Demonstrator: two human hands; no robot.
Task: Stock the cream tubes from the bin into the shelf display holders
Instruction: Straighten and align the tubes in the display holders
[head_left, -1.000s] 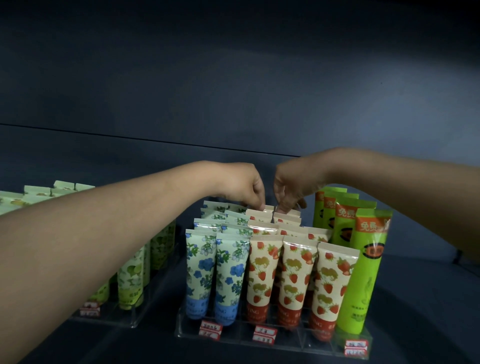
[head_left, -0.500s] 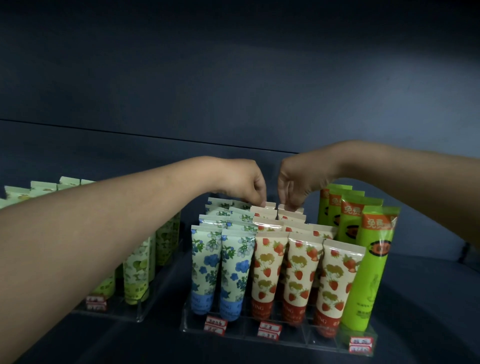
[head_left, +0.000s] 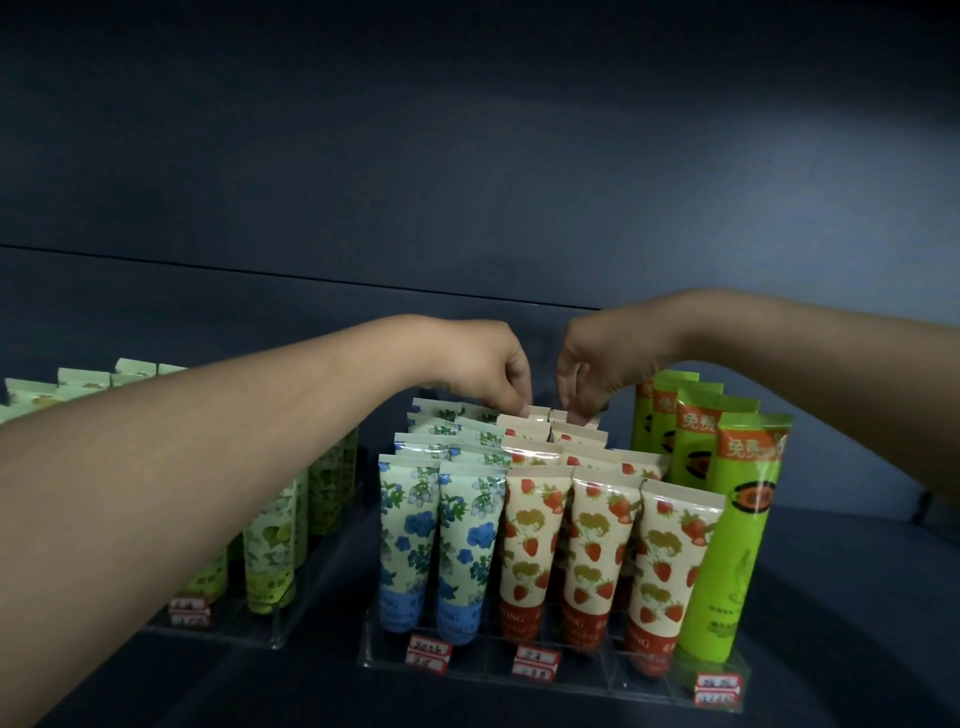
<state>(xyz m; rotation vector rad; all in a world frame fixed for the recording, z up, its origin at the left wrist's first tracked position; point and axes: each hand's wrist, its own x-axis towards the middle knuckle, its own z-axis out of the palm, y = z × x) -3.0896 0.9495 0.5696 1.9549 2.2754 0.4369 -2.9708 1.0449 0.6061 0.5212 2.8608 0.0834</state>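
A clear acrylic display holder (head_left: 483, 662) stands on the dark shelf with rows of upright cream tubes: blue-flower tubes (head_left: 410, 530) on the left, strawberry tubes (head_left: 597, 545) in the middle, bright green tubes (head_left: 737, 551) on the right. Both arms reach over them to the back row. My left hand (head_left: 483, 371) has curled fingers whose tips pinch the top edge of a rear strawberry tube (head_left: 540, 414). My right hand (head_left: 592, 358) pinches the top of the neighbouring rear strawberry tube (head_left: 558, 414). The bin is out of view.
A second clear holder (head_left: 291, 626) with pale lime-printed tubes (head_left: 270, 551) stands to the left, partly hidden by my left forearm. Red-and-white price tags (head_left: 535, 662) line the holders' front edges. The dark back wall rises close behind the rows.
Both hands have stayed at the back row of strawberry tubes. My right hand's fingers have come down onto a tube top, and the view has shifted slightly.
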